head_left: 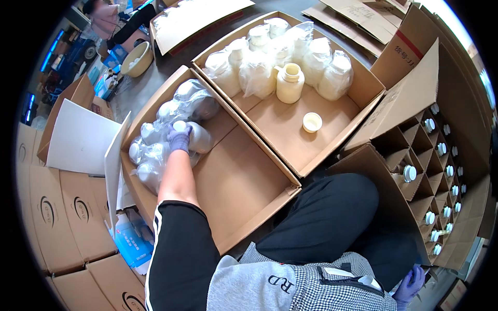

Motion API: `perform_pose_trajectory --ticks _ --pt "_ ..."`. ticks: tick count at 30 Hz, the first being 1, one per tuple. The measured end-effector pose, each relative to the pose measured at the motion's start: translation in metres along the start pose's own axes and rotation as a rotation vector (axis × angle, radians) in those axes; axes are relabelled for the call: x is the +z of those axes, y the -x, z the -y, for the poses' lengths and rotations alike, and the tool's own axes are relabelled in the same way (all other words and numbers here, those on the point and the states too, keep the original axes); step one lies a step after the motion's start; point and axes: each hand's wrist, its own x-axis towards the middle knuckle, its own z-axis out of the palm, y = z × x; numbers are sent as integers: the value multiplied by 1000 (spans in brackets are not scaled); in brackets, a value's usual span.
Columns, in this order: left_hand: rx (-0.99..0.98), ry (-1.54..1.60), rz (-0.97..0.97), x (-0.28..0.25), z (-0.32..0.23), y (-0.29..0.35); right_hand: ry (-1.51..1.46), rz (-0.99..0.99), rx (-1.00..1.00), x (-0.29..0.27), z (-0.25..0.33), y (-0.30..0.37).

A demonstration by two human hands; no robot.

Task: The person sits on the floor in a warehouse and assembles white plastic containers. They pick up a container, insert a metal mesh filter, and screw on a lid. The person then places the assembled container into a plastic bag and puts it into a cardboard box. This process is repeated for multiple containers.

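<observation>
My left hand (179, 139), in a purple glove, reaches into the left shallow cardboard box (244, 181). Its fingers are closed around the neck of a white bottle (201, 138), just under the cap. Several more white bottles in clear plastic bags (150, 133) crowd beside and behind it. My right hand (410, 284), also gloved in purple, hangs low at the right by my thigh. Its fingers look loosely stretched, and no object shows in them.
The neighbouring shallow box (277, 150) holds bagged bottles (257, 75), an uncapped cream bottle (290, 85) and a loose cream cap (312, 122). At right stands a divided carton (402, 155) of white-capped bottles. Stacked cartons (57, 207) line the left; a person (111, 23) sits far left.
</observation>
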Motion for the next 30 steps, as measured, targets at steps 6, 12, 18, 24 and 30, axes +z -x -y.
perform_pose_trajectory --ticks 6,12,18,24,30 --pt "3 701 148 -48 43 69 -139 -110 -235 -37 126 -68" --pt "212 1357 730 -161 2 199 -1129 480 -258 -20 289 -106" --pt "309 1472 1270 -174 -97 367 -1004 661 -461 41 389 -152" --pt "773 1060 1457 -190 -159 441 -1290 700 -305 30 335 -157" --pt "1499 830 1685 -233 -244 476 -1757 653 46 -2 217 -72"
